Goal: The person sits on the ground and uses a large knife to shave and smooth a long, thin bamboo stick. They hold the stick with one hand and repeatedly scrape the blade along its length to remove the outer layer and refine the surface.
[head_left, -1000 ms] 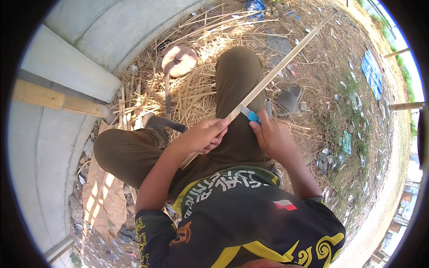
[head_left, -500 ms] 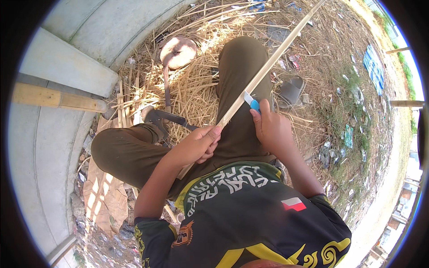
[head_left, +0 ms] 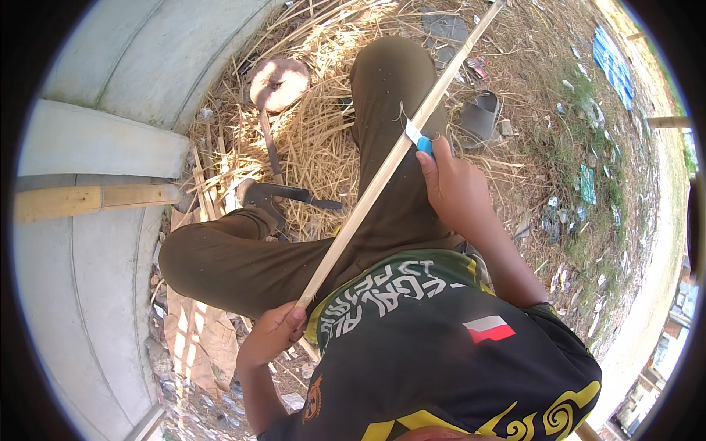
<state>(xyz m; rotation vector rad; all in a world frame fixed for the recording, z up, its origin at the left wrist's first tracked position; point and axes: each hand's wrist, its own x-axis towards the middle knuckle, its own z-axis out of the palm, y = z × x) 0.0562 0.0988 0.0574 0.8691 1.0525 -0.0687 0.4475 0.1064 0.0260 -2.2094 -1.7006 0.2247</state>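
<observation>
A long, pale strip of bamboo or wood [head_left: 360,213] slants from near my left hip up past my raised knee. My left hand [head_left: 273,332] is closed around its lower end, beside the shirt hem. In my right hand [head_left: 460,187] is a small knife [head_left: 424,143] with a blue handle, its short bright blade resting against the strip over my thigh. A thin curled shaving [head_left: 402,112] stands up where blade and strip meet. The fingers beneath the knife handle are partly hidden.
A round wooden block [head_left: 279,85] lies among heaped shavings [head_left: 312,147], with a long dark blade [head_left: 271,147] by it. A grey sandal [head_left: 479,117] lies right of my knee. A concrete wall [head_left: 103,147] with a bamboo pole [head_left: 95,201] stands left; litter covers the right ground.
My left hand has moved down and left toward my hip, drawing the strip along with it. The right hand and knife stay near my thigh, and a curled shaving now shows at the blade.
</observation>
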